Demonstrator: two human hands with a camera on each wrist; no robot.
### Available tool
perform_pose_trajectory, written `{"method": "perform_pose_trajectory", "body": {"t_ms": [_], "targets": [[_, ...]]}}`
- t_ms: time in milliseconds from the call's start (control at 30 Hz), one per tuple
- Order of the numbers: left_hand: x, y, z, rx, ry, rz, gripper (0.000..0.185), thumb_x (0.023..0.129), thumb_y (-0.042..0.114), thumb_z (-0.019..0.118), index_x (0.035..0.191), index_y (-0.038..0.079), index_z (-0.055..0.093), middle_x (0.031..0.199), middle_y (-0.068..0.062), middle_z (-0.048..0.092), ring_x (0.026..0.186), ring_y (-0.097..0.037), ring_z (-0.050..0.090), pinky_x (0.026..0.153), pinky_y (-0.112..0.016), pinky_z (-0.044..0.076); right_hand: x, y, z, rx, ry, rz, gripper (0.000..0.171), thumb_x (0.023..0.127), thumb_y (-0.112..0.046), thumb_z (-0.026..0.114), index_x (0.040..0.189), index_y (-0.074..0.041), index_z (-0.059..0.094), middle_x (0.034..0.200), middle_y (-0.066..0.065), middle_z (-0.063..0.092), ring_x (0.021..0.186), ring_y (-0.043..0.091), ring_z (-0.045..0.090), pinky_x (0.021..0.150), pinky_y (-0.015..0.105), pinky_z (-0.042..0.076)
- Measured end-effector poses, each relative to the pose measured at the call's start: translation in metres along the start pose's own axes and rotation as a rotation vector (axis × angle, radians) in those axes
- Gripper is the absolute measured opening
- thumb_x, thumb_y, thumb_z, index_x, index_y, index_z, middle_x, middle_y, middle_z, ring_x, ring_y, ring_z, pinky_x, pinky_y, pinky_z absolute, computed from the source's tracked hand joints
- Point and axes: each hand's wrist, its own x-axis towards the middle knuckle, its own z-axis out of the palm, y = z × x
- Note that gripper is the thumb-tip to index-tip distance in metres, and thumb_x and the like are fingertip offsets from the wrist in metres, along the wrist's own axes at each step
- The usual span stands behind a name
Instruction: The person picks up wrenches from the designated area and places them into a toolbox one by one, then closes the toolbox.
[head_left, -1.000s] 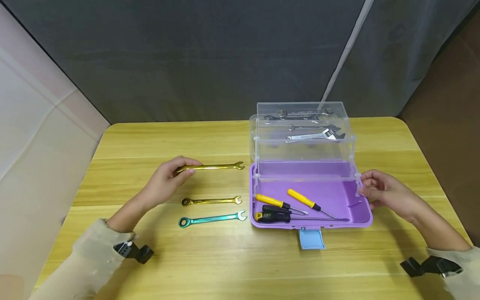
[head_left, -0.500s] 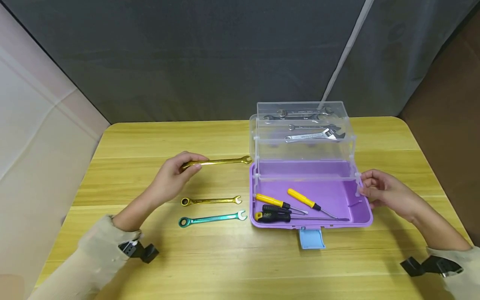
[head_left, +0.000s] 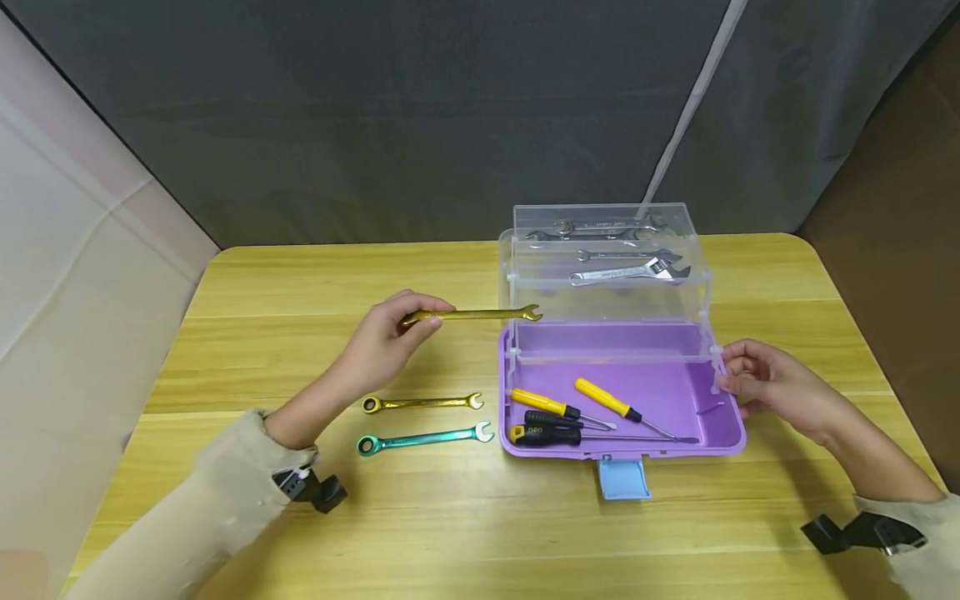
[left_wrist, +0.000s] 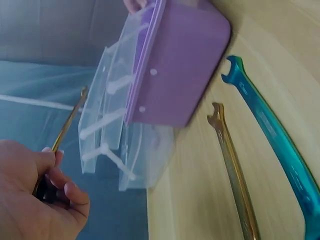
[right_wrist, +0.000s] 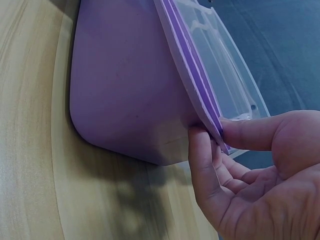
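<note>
My left hand [head_left: 390,337] grips a gold wrench [head_left: 480,314] by one end, raised above the table. The wrench's open-jawed end points right and overlaps the left edge of the clear trays in the head view. At the right side of the purple toolbox [head_left: 733,429], my right hand [head_left: 787,392] pinches the rim between thumb and forefinger, as the right wrist view shows of the thumb [right_wrist: 250,132]. Below my left hand lie a second gold wrench [head_left: 423,402] and a teal wrench [head_left: 427,437], both flat on the wood.
Several screwdrivers, among them a yellow-handled one [head_left: 603,397], lie in the box's bottom. Clear raised trays [head_left: 611,300] stand at the back, with several silver wrenches and an adjustable wrench [head_left: 630,272]. A blue latch [head_left: 624,479] hangs at the front. A dark curtain [head_left: 360,125] stands behind the table.
My left hand has carried the gold wrench right and slightly farther back, so its tip now reaches the clear trays. My right hand keeps its hold on the toolbox rim.
</note>
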Motion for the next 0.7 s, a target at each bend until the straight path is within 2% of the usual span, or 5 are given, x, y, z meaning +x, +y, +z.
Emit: {"method": "perform_pose_trajectory", "body": {"t_ms": [333, 500, 700], "targets": [[0.013, 0.015, 0.022, -0.021, 0.034, 0.024, 0.022, 0.103, 0.007, 0.06, 0.122, 0.003, 0.071, 0.112, -0.013, 0.065, 0.092, -0.022, 0.054, 0.08, -0.032, 0.049, -0.001, -0.002, 0.0, 0.003, -0.003, 0.003, 0.024, 0.103, 0.0, 0.055, 0.122, 0.01, 0.043, 0.092, 0.001, 0.06, 0.079, 0.015, 0.064, 0.065, 0.034, 0.058], [0.019, 0.019, 0.036, -0.036, 0.014, 0.023, 0.022, 0.103, 0.007, 0.061, 0.121, 0.004, 0.072, 0.11, -0.011, 0.064, 0.093, -0.022, 0.056, 0.083, -0.034, 0.051, 0.0, -0.001, 0.0, 0.0, -0.007, -0.007, 0.025, 0.103, 0.002, 0.054, 0.123, 0.011, 0.043, 0.093, 0.002, 0.06, 0.079, 0.015, 0.064, 0.064, 0.033, 0.058], [0.026, 0.025, 0.051, -0.047, -0.006, 0.034, 0.021, 0.103, 0.007, 0.06, 0.121, 0.003, 0.071, 0.109, -0.011, 0.063, 0.092, -0.022, 0.055, 0.08, -0.033, 0.051, 0.0, 0.0, 0.0, 0.002, -0.003, -0.013, 0.023, 0.102, 0.003, 0.054, 0.122, 0.01, 0.044, 0.093, 0.002, 0.06, 0.078, 0.015, 0.064, 0.063, 0.033, 0.058]]}}
